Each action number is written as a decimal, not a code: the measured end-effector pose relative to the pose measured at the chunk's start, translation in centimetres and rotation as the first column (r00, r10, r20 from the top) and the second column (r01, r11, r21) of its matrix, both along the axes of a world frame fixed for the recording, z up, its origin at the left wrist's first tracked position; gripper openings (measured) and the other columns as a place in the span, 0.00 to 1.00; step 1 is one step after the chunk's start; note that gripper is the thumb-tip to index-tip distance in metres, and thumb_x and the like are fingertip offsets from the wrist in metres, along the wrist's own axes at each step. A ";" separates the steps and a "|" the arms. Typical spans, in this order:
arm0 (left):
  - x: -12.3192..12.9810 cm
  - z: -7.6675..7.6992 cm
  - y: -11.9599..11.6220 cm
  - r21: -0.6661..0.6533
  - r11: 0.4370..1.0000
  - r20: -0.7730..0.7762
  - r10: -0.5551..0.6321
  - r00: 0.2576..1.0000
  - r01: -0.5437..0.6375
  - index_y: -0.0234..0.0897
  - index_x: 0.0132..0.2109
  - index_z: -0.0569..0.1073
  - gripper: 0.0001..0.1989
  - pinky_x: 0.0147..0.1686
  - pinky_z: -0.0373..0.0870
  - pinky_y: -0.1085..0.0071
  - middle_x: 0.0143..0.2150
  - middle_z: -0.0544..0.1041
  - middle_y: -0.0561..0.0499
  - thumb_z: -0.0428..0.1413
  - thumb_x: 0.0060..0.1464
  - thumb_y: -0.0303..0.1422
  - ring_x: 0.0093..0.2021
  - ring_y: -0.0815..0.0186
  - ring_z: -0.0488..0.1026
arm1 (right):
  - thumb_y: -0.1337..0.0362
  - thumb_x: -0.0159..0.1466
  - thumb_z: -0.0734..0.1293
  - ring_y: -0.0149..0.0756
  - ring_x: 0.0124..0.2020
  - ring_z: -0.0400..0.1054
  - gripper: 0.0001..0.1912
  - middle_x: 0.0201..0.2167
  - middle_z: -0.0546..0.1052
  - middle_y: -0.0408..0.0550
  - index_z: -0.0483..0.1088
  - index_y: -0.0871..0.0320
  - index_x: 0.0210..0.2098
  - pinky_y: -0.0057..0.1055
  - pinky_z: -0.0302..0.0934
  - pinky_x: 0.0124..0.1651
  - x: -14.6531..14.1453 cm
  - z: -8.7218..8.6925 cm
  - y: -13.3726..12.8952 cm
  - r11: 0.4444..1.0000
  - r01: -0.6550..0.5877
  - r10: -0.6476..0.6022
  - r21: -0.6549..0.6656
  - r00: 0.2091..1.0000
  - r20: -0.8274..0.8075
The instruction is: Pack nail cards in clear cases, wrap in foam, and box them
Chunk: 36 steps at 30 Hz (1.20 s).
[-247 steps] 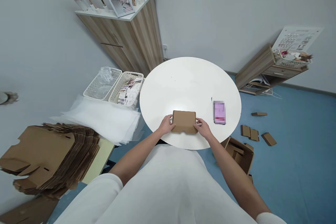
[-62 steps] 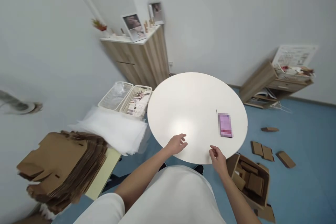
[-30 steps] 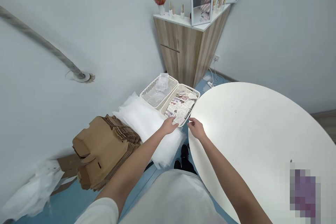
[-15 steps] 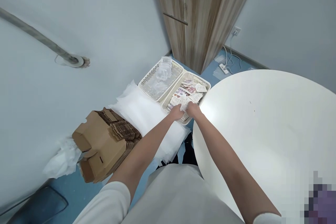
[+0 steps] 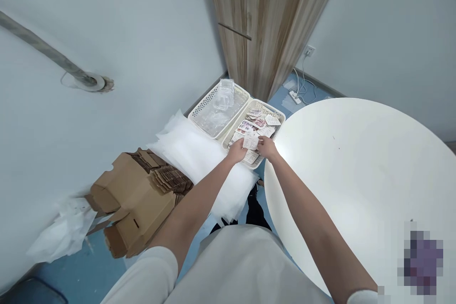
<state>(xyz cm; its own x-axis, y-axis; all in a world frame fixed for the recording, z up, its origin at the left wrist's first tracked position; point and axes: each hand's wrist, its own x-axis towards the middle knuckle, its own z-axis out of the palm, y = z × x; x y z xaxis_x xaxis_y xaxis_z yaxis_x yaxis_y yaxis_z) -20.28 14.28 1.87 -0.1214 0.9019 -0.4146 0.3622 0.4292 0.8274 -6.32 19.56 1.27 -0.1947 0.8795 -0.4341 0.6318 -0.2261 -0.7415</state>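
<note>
A small white printed card [image 5: 251, 141] is held between my two hands, above a white plastic basket [image 5: 281, 126]. My left hand [image 5: 237, 151] pinches its left edge. At its right edge, the fingers of my right hand [image 5: 268, 147] are closed on it too. Beneath and around it in the basket lie many similar cards [image 5: 245, 127], some with coloured pictures and some with printed text. Touching this basket on the left is a second white basket [image 5: 204, 103], with clear plastic boxes [image 5: 224, 94] in it.
White foam sheets [image 5: 192, 147] lie stacked in front of the baskets. Folded cardboard boxes [image 5: 138, 194] are piled at the left. A round white table [image 5: 356, 175] stands on the right, with a pixelated patch on it. Behind stands a wood-grain cabinet [image 5: 263, 28]; a power strip [image 5: 295, 97] lies on the floor.
My hands have drawn slightly apart, and the card between them now shows its printed face more fully. The head view has shifted a little, showing more of the cabinet top.
</note>
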 end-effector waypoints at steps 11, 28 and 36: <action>-0.4 1.4 -4.4 0.195 0.980 0.102 0.019 0.995 -0.039 0.33 0.49 0.69 0.20 0.40 0.68 0.70 0.39 0.74 0.47 0.51 0.47 0.27 0.35 0.69 0.71 | 0.64 0.52 0.62 0.33 0.32 0.68 0.21 0.32 0.74 0.46 0.66 0.58 0.45 0.35 0.64 0.40 1.7 3.5 -7.3 0.968 0.247 -0.231 0.040 0.944 -0.235; 14.6 6.9 -18.4 0.332 0.674 0.009 -0.701 0.713 0.659 0.40 0.53 0.64 0.24 0.48 0.63 0.64 0.49 0.67 0.45 0.54 0.48 0.39 0.48 0.60 0.65 | 0.62 0.50 0.61 0.30 0.23 0.67 0.11 0.30 0.72 0.44 0.64 0.57 0.34 0.30 0.62 0.28 14.1 8.9 -27.3 0.646 0.759 -0.723 0.074 0.640 -0.261; 22.2 5.9 -20.7 0.086 0.818 0.560 -0.512 0.652 0.569 0.36 0.46 0.69 0.20 0.45 0.66 0.64 0.43 0.74 0.46 0.47 0.53 0.45 0.44 0.63 0.70 | 0.55 0.49 0.65 0.31 0.28 0.66 0.20 0.38 0.71 0.49 0.65 0.57 0.39 0.30 0.62 0.31 21.8 9.1 -30.4 0.658 0.742 -0.695 0.132 0.665 -0.273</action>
<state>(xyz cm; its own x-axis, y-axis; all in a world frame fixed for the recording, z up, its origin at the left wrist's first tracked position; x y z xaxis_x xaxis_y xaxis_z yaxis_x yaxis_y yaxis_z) 1.95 -6.38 7.82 0.6421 0.6908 -0.3324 0.0651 0.3829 0.9215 15.44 -10.87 10.33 0.4845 0.8399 -0.2445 0.1874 -0.3726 -0.9088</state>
